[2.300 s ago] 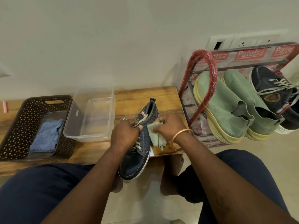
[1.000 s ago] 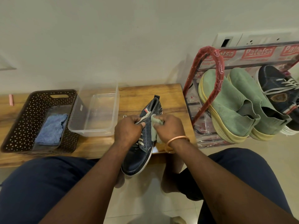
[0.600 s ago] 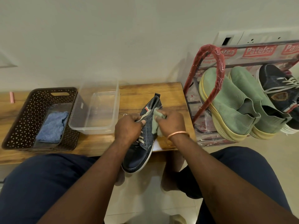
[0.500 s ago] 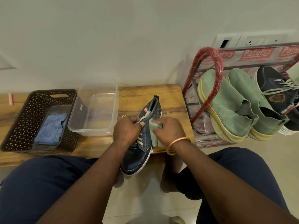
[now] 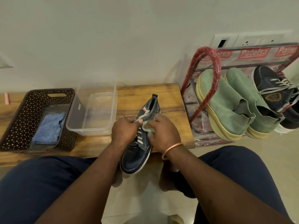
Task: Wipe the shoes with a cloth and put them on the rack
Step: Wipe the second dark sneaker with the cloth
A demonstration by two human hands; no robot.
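Observation:
A dark blue lace-up shoe (image 5: 135, 159) lies toe toward me, its heel over the wooden bench (image 5: 168, 97) and its toe past the front edge. My left hand (image 5: 125, 130) grips it at the laces. My right hand (image 5: 163, 133) presses a pale green cloth (image 5: 148, 128) against the shoe's right side; most of the cloth is hidden under the fingers. At the right stands the red-framed shoe rack (image 5: 216, 62), holding two green slip-on shoes (image 5: 226, 107) and a matching dark blue shoe (image 5: 275, 94).
A clear plastic tub (image 5: 92, 110) sits on the bench left of the shoe. Further left is a brown perforated basket (image 5: 19, 120) with a blue cloth (image 5: 47, 128) inside. My knees frame the bottom of the view, above a tiled floor.
My right hand has rubbed the green cloth back and forth along the shoe's right side, and the cloth now sits bunched higher by the laces. My left hand keeps its grip.

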